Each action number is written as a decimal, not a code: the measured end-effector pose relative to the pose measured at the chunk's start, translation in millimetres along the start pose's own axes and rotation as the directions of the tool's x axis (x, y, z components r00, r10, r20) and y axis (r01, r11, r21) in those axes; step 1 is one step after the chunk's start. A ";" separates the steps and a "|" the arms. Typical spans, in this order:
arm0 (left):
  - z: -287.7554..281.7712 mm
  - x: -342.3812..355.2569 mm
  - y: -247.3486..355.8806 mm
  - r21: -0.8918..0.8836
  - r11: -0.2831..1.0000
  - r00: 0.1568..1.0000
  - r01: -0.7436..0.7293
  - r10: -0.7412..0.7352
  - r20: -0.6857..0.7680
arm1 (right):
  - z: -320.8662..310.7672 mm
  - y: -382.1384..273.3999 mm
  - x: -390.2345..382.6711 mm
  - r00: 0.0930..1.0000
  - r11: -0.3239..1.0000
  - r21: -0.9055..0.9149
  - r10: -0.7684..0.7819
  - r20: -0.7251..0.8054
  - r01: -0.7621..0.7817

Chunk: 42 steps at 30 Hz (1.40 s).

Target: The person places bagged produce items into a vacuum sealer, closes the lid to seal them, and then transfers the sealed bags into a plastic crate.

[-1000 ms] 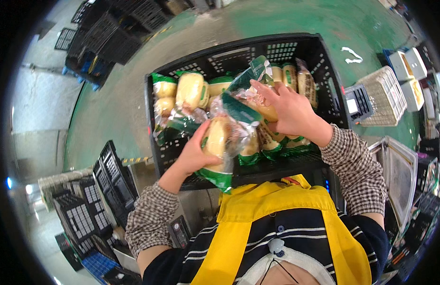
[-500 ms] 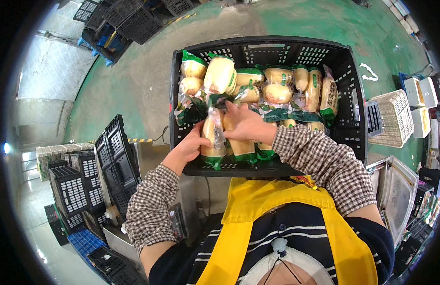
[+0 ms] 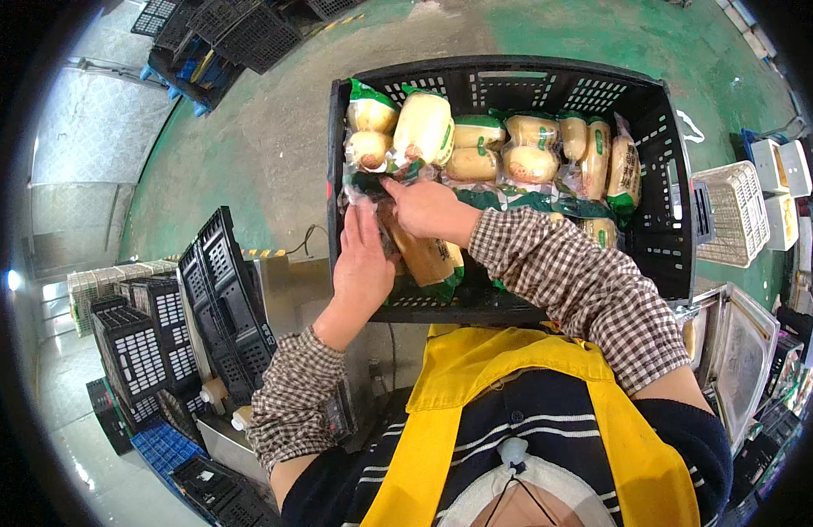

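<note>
A black plastic crate [image 3: 512, 307] before me holds several sealed clear-and-green bags of pale, lotus-root-like segments. At its left end, my left hand [image 3: 363, 268] lies with fingers stretched out together over the clear plastic of a bag, most of which it hides. My right hand [image 3: 428, 211] reaches in beside it, index finger extended against the dark green bag ends; its other fingers are partly hidden. Below the right hand a bagged root [image 3: 428, 261] slants toward the near wall. A large bagged root [image 3: 422, 127] rests at the far left, next to another bag [image 3: 370, 132].
Stacked black crates [image 3: 143, 342] stand at left, with a tilted black crate [image 3: 222, 299] near my left arm. On the right are a cream basket [image 3: 731, 211] and white boxes [image 3: 780, 167]. More dark crates [image 3: 248, 35] sit at the far left on the green floor.
My left hand has gone from gripping an upright bagged root to lying stretched over the crate's left end. The right hand has moved slightly left. The crate appears shifted a little right.
</note>
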<state>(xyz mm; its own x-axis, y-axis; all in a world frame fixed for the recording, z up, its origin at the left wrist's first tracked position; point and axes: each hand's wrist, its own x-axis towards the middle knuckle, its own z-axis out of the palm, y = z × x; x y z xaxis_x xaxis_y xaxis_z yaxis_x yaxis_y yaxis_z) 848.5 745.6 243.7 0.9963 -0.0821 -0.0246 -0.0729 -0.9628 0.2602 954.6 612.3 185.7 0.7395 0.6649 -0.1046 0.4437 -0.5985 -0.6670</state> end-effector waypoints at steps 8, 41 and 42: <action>-28.4 10.5 -22.8 0.384 0.908 0.985 -0.169 0.173 0.023 | -0.7 8.1 4.8 1.000 0.998 -0.058 -0.011 -0.004 0.011; -49.7 66.5 36.8 0.051 0.868 0.761 -0.494 0.403 0.509 | -53.8 0.9 -160.2 0.989 0.978 0.206 -0.002 -0.150 0.033; -33.4 84.4 35.8 0.103 0.830 0.760 -0.547 0.442 0.476 | -47.2 22.9 -165.8 0.977 0.974 0.222 0.018 -0.211 0.030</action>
<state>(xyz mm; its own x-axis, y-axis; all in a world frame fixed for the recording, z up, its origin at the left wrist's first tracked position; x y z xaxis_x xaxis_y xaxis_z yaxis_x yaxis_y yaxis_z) 931.5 712.9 283.1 0.7038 -0.6107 -0.3629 -0.6106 -0.7811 0.1303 866.0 467.2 222.6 0.8375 0.5448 0.0418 0.3423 -0.4636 -0.8172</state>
